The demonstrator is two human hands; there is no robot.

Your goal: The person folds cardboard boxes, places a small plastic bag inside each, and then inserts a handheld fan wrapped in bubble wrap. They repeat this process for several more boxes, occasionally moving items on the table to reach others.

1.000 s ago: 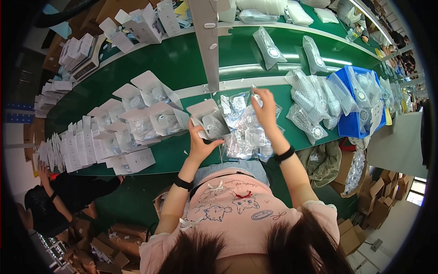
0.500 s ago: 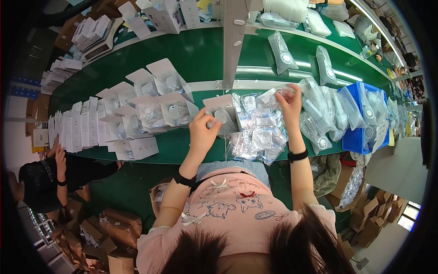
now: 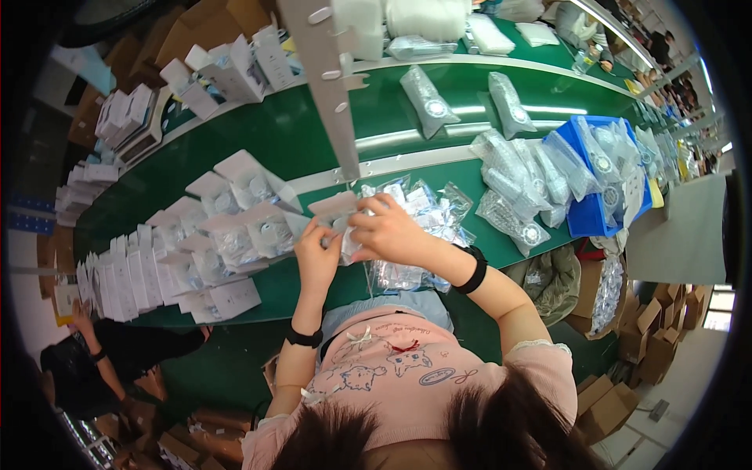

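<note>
Hands (image 3: 316, 257) (image 3: 385, 233) closer together; half-curled against white box (image 3: 333, 206)

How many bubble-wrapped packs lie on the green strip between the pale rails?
2. One pack lies ahead of the right hand; the other pack lies farther right. The metal post hides part of the green strip, so another might be behind it.
</note>
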